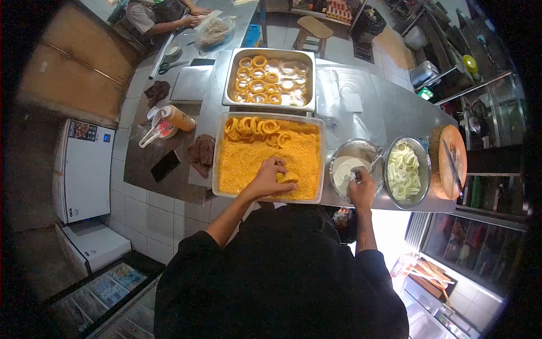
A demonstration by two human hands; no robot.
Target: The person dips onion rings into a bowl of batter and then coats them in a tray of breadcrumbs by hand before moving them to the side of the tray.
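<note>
My left hand [270, 179] is in a clear plastic tub [217, 161] of orange breadcrumbs [243, 161]. Its fingers and thumb curl around a crumb-coated onion ring [287, 178]. Several coated rings [248, 127] are heaped at the tub's far left. Over a steel bowl [334, 189] of pale batter [343, 169], my right hand [362, 187] has its fingers pinched together, with batter on the tips; what they hold is hidden. To its right, another steel bowl [427, 181] contains raw sliced onion rings [403, 169].
Behind the tub a steel tray [271, 106] carries rows of coated rings. A knife [451, 164] lies on a round wooden board [445, 183] at right. A squeeze bottle [179, 118], brown cloth [200, 155] and phone [165, 165] are at left. Another person's hands [192, 20] work at the far table.
</note>
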